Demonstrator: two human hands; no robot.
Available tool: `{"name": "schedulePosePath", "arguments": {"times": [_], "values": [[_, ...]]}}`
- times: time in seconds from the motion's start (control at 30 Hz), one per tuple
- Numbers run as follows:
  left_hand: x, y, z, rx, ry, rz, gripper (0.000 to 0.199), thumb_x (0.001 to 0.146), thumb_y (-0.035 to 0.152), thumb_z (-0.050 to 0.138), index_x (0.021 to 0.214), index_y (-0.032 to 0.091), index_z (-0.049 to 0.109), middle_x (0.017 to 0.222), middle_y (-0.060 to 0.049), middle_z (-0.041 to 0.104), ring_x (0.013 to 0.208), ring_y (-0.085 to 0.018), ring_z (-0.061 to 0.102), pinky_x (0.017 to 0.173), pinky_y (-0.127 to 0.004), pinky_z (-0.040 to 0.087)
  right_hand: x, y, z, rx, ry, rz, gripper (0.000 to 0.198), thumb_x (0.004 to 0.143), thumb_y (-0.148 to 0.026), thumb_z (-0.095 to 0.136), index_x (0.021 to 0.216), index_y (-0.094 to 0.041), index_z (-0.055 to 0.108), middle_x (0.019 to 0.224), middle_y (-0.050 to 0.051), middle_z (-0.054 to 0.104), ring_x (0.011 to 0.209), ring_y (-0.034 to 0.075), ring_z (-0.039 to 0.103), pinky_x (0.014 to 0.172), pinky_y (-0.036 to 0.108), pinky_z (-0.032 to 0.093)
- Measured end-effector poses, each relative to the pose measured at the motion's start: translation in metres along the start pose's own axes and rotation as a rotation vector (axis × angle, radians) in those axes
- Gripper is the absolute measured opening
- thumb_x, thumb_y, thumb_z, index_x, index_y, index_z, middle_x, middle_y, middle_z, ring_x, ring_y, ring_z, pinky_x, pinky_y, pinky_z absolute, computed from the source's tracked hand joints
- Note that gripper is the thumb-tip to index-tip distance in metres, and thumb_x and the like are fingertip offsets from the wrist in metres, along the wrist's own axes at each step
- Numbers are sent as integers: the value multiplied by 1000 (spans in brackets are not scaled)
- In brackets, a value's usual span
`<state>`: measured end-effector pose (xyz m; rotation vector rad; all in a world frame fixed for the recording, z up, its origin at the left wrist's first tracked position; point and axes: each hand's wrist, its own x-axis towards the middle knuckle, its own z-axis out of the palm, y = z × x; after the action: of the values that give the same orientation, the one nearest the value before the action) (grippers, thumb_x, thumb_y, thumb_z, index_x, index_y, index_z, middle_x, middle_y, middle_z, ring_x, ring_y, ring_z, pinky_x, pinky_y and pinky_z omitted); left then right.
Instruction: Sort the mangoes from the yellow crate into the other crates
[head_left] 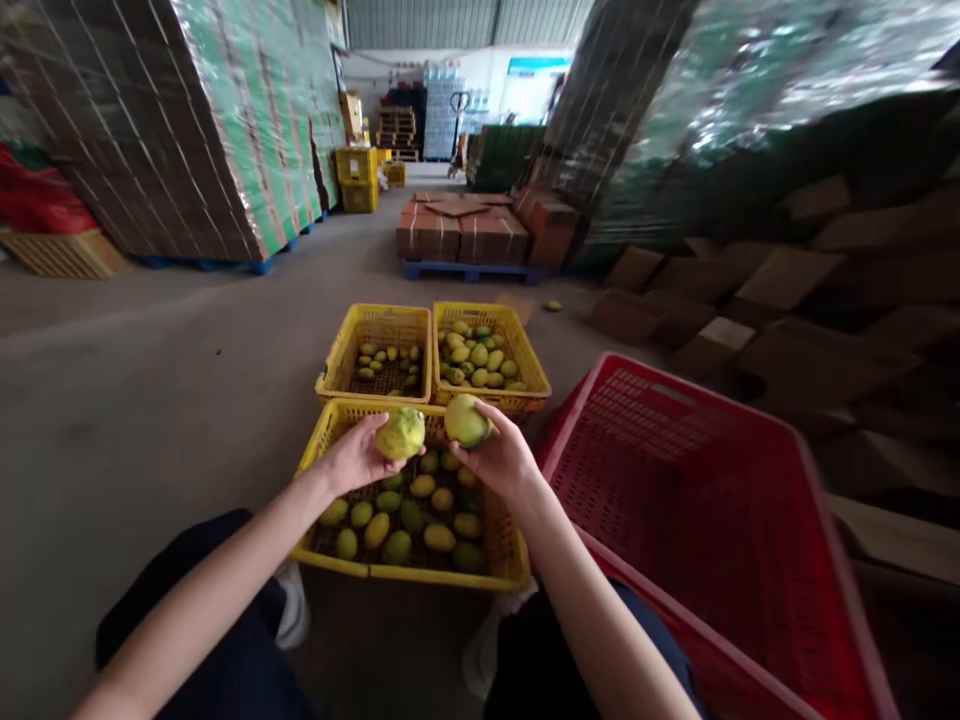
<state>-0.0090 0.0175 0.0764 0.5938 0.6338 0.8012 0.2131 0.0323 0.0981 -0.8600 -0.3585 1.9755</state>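
Observation:
My left hand (361, 457) is closed around a bumpy yellow-green lemon (400, 433). Close to it on the right, my right hand (501, 455) grips a smoother, paler green lemon (466, 421). Both fruits are held up side by side, a small gap apart, over the far part of the nearest yellow crate (367, 571). Loose green and yellow lemons (411, 516) lie spread over that crate's bottom. My hands and forearms hide some of the fruit and part of its far rim.
Behind stand two more yellow crates: the left one (334, 365) holds some lemons, the right one (534, 365) many more. A large red crate (675, 400) is at my right. Flattened cardboard (787, 270) is heaped beyond it. Wrapped box stacks (247, 120) and a loaded blue pallet (469, 271) stand farther off.

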Motion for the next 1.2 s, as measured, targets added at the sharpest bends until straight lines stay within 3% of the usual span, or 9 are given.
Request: {"name": "schedulePosePath", "arguments": {"times": [0.17, 0.33, 0.47, 0.57, 0.63, 0.8, 0.97, 1.07, 1.2], "values": [[-4, -2, 5, 126, 35, 200, 59, 57, 43, 88, 102, 14, 64, 88, -7, 69, 82, -20, 67, 72, -28, 54, 15, 15, -3, -3, -38, -11, 18, 80, -22, 62, 96, -13, 62, 68, 5, 72, 57, 17, 70, 48, 22, 58], [1, 10, 22, 406, 224, 346, 61, 52, 37, 90, 103, 15, 66, 99, -8, 69, 89, -22, 66, 84, -35, 53, 24, 29, -8, 57, 31, 4, 24, 85, -37, 60, 86, -14, 65, 68, 7, 72, 53, 15, 66, 40, 20, 52], [2, 18, 32, 659, 201, 505, 63, 50, 22, 91, 109, 22, 69, 107, -6, 66, 93, -21, 65, 86, -32, 52, 22, 28, -3, 104, 59, -244, 12, 74, -24, 70, 85, -21, 67, 80, 1, 75, 70, 14, 69, 59, 22, 58], [5, 20, 34, 657, 197, 640, 58, 50, 16, 90, 105, 25, 72, 116, -6, 60, 104, -21, 61, 90, -28, 50, 15, 22, 1, 32, -32, -430, 26, 62, -22, 76, 86, -28, 68, 89, -3, 75, 88, 17, 69, 79, 29, 58], [6, 19, 34, 593, 169, 626, 58, 50, 13, 90, 104, 25, 73, 116, -6, 60, 105, -21, 60, 90, -28, 50, 11, 18, 3, -45, -58, -505, 33, 56, -26, 80, 87, -28, 68, 91, -3, 74, 94, 19, 67, 87, 33, 56], [5, 21, 33, 625, 83, 639, 59, 55, 16, 88, 111, 24, 70, 117, -7, 64, 111, -24, 58, 92, -29, 50, 6, 20, 13, -234, -49, -694, 50, 46, -24, 86, 92, -24, 67, 95, 1, 72, 90, 21, 65, 89, 34, 51], [-3, 25, 29, 755, 169, 818, 59, 63, 22, 85, 117, 25, 62, 127, -8, 60, 115, -24, 56, 96, -33, 47, 1, 29, 23, -432, -13, -881, 67, 43, -11, 88, 101, -29, 59, 99, -5, 66, 90, 16, 62, 83, 29, 51], [-7, 25, 27, 846, 209, 906, 56, 64, 21, 83, 116, 25, 62, 127, -8, 59, 118, -24, 55, 102, -35, 43, 0, 31, 28, -535, 4, -1027, 68, 44, -11, 88, 101, -30, 58, 103, -4, 64, 97, 17, 60, 90, 29, 49], [-13, 26, 27, 859, 202, 930, 55, 63, 19, 83, 114, 24, 64, 126, -9, 60, 120, -26, 53, 108, -40, 38, 0, 33, 33, -566, 32, -1105, 68, 44, -14, 88, 102, -28, 55, 111, 0, 62, 105, 20, 58, 97, 35, 47]]}}
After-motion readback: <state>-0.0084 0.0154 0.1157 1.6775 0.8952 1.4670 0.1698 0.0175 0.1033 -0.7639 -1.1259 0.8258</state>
